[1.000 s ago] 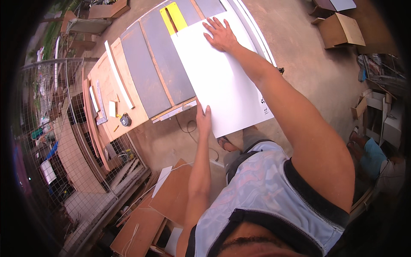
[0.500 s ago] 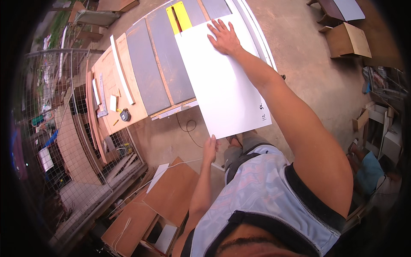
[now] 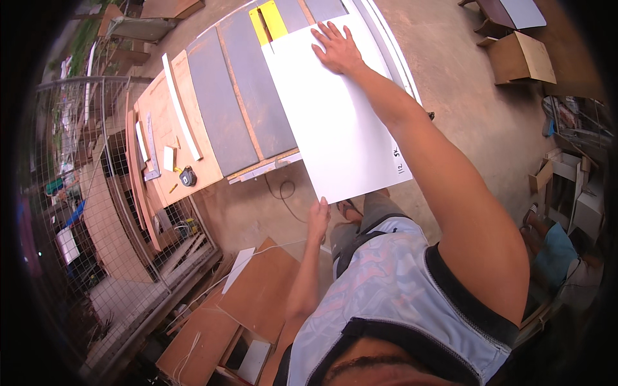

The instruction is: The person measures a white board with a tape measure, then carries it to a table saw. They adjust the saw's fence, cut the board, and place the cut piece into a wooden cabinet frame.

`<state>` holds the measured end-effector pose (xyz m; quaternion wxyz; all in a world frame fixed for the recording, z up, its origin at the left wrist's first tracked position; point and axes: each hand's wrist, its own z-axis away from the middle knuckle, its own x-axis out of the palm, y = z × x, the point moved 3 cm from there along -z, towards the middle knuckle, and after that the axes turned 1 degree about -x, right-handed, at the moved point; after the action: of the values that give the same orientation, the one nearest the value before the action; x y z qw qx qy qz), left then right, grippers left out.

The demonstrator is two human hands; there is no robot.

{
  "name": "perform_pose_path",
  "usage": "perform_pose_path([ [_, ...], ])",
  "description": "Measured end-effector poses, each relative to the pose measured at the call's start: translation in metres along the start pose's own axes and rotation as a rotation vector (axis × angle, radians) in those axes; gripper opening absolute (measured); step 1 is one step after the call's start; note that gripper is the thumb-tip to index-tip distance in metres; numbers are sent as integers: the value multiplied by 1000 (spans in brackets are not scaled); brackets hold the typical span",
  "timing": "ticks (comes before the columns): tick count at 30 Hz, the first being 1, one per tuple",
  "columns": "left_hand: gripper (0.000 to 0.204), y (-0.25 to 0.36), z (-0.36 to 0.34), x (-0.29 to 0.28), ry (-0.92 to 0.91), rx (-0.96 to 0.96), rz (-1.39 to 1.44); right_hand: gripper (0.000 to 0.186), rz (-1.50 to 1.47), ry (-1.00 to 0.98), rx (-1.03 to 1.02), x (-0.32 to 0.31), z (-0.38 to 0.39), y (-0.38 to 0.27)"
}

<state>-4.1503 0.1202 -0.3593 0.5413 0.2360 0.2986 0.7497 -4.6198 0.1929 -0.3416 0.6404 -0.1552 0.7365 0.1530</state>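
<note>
A large white board (image 3: 341,122) lies on a grey-topped saw table (image 3: 251,109), its near end overhanging the table's front edge. My right hand (image 3: 338,48) rests flat on the far part of the board, fingers spread. My left hand (image 3: 318,219) grips the near left corner, thumb on top and the other fingers mostly hidden. Beyond the board's far left corner is a yellow slotted insert plate (image 3: 269,22), and a short dark line shows in the board just below that slot. Handwritten marks run along the board's near right edge.
On the wooden side table (image 3: 183,100) at left lie a tape measure (image 3: 187,176), a metal square (image 3: 152,148) and white strips. A pale rail (image 3: 386,48) borders the saw table's right side. Brown panels (image 3: 257,283) are stacked at lower left. Another person (image 3: 557,254) is at far right.
The white board has slid slightly away from me, toward the yellow plate. Both my hands have moved forward with it, keeping their places on the board.
</note>
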Motion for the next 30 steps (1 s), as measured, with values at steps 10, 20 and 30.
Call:
perform_pose_path([
  [10, 36, 11, -20, -2, 26, 20, -25, 57, -5, 45, -2, 7, -25, 5],
  [20, 34, 22, -33, -2, 38, 9, 16, 58, -39, 67, -14, 10, -43, 6],
  [30, 33, 45, -43, 3, 74, -5, 15, 58, -16, 68, -14, 14, -62, 8],
])
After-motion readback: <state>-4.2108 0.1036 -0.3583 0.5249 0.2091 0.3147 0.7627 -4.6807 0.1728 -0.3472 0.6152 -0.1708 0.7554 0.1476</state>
